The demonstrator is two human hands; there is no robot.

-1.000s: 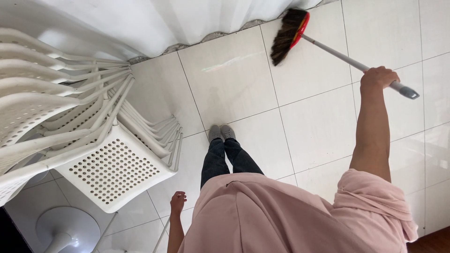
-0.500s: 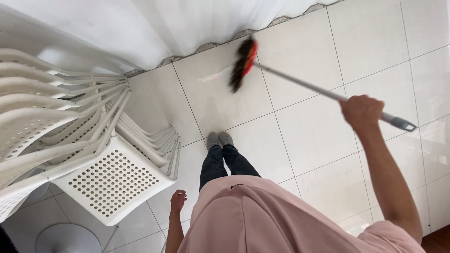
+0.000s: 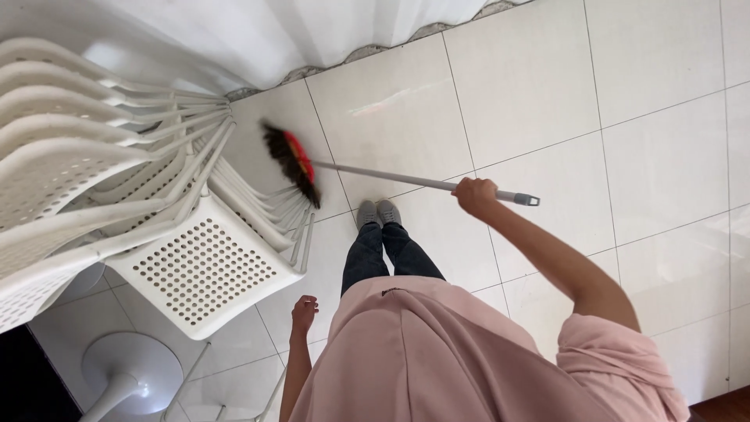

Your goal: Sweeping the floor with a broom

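1. The right hand (image 3: 475, 195) has its fingers clamped round the grey handle of the broom (image 3: 391, 177) near its capped end; the broom lies low and nearly level, its dark bristle head with a red band against the tiled floor (image 3: 531, 86), just beside the legs of the stacked white chairs (image 3: 156, 227).
2. The left hand (image 3: 303, 312) hangs at the person's side, fingers loosely curled together on nothing, near the perforated chair seat.
3. Risk, as I judge it: the bristle head sits so close to the chair legs that it could catch among them and jolt or tip the stack; the one-handed grip far out on the handle gives little control; the grey shoes (image 3: 378, 212) stand near the broom's path.
4. Containers: none in view, so nothing held in any.
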